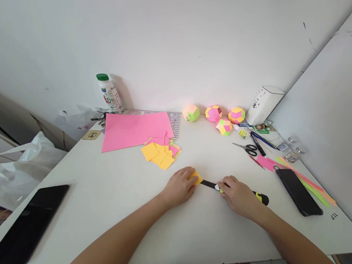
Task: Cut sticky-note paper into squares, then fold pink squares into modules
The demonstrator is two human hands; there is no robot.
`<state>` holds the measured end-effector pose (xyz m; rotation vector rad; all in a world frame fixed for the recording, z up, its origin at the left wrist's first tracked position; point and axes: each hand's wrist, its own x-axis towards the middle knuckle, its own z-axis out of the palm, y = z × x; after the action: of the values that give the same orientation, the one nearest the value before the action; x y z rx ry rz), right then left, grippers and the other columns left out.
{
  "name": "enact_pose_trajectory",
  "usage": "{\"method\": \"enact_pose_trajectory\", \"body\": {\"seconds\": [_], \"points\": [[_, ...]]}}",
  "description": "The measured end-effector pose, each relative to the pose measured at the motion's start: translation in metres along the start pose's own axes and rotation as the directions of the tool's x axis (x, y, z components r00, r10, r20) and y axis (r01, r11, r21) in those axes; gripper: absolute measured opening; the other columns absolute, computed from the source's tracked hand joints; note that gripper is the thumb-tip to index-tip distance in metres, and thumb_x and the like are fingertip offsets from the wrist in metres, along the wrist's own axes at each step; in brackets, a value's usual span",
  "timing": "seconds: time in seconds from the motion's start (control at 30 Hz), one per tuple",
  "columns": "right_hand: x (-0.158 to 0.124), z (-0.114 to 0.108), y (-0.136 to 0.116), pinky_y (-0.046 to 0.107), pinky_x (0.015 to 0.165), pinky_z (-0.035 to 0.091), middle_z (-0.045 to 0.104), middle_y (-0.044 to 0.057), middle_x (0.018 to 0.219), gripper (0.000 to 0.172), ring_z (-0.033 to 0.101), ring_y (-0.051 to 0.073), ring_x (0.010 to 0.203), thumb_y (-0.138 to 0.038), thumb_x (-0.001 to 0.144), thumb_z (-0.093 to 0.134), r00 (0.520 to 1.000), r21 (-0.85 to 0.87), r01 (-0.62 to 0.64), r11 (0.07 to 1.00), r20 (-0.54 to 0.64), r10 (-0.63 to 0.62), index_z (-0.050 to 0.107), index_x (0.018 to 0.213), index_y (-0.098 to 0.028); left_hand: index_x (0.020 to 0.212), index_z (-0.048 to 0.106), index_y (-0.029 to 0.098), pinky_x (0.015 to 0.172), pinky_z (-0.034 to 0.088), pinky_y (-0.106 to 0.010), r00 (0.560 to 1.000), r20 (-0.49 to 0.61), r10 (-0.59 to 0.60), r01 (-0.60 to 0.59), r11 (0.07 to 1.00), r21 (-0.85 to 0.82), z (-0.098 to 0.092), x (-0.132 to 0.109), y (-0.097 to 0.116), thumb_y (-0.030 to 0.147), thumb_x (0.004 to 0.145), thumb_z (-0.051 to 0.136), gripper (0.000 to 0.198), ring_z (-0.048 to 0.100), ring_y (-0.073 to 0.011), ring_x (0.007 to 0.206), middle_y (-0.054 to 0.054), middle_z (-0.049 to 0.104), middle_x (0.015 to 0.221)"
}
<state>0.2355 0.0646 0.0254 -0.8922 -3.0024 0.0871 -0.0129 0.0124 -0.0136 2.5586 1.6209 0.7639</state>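
On the white table [205, 242], the left hand [180, 186] holds yellow paper [197, 177] down while the right hand [238, 195] grips a cutter [209, 184].

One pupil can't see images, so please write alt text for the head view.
The left hand holds yellow paper on a white table while the right hand grips a utility knife, its blade at the paper. Beyond lie paper pieces, a pink sheet and four colourful balls.

- From the left hand [179, 186], the worktop [104, 182] lies open toward 9 o'clock, until the black tablet [28, 229].
- Yellow squares [150, 151] obstruct its 11 o'clock.
- The cutter [208, 184] bars passage between hands (12 o'clock beyond it runs free to the paper balls [214, 113]).
- Right hand [238, 195]: scissors [251, 151] at 1, phone [299, 193] at 3.
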Motion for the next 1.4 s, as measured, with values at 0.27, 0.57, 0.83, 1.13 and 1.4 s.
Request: {"method": "enact_pose_trajectory", "body": {"seconds": [0.27,0.57,0.83,1.13,1.4], "points": [[0.005,-0.001,-0.003,0.035,0.064,0.054,0.058,0.015,0.101,0.034,0.053,0.026,0.091,-0.012,0.087,0.046,1.0,-0.035,-0.03,0.999,0.007,0.03,0.057,0.119,-0.014,0.083,0.061,0.018,0.082,0.05,-0.039,0.996,0.056,-0.063,0.065,0.997,-0.044,-0.006,0.004,-0.002,0.019,0.079,0.052,0.009,0.059,-0.0231,0.095,-0.01,0.057,0.106],[0.013,-0.001,-0.013,0.035,0.072,0.054,0.06,0.015,0.104,0.033,0.053,0.025,0.095,-0.012,0.088,0.047,0.998,-0.078,-0.07,0.994,-0.004,0.07,0.056,0.12,-0.01,0.075,0.064,0.018,0.088,0.046,-0.04,0.995,0.059,-0.085,0.087,0.996,-0.027,-0.007,0.004,0.001,0.021,0.084,0.051,0.015,0.05,-0.0237,0.103,-0.009,0.056,0.103],[0.021,-0.002,-0.016,0.033,0.073,0.053,0.06,0.014,0.103,0.033,0.053,0.024,0.096,-0.013,0.089,0.048,0.995,-0.081,-0.097,0.992,0.004,0.098,0.056,0.12,-0.011,0.071,0.063,0.017,0.067,0.044,-0.031,0.988,0.12,-0.102,0.1,0.995,0.019,-0.008,0.006,0.002,0.02,0.084,0.049,0.02,0.051,-0.0204,0.086,-0.008,0.054,0.089],[0.031,-0.002,-0.018,0.034,0.073,0.053,0.059,0.014,0.104,0.034,0.052,0.025,0.096,-0.012,0.089,0.048,0.994,-0.093,-0.112,0.989,0.0,0.113,0.055,0.122,-0.01,0.07,0.063,0.017,0.063,0.04,-0.03,0.986,0.132,-0.099,0.095,0.995,0.04,-0.01,0.007,0.003,0.02,0.084,0.048,0.021,0.05,-0.0199,0.084,-0.007,0.053,0.086],[0.041,0.003,-0.018,0.034,0.074,0.053,0.059,0.015,0.105,0.033,0.052,0.025,0.097,-0.013,0.09,0.045,0.992,-0.084,-0.129,0.988,-0.018,0.128,0.055,0.122,-0.009,0.069,0.063,0.017,0.062,0.039,-0.029,0.99,0.111,-0.088,0.083,0.995,0.05,-0.009,0.006,0.002,0.022,0.086,0.046,0.024,0.049,-0.0187,0.079,-0.007,0.053,0.085]]}}
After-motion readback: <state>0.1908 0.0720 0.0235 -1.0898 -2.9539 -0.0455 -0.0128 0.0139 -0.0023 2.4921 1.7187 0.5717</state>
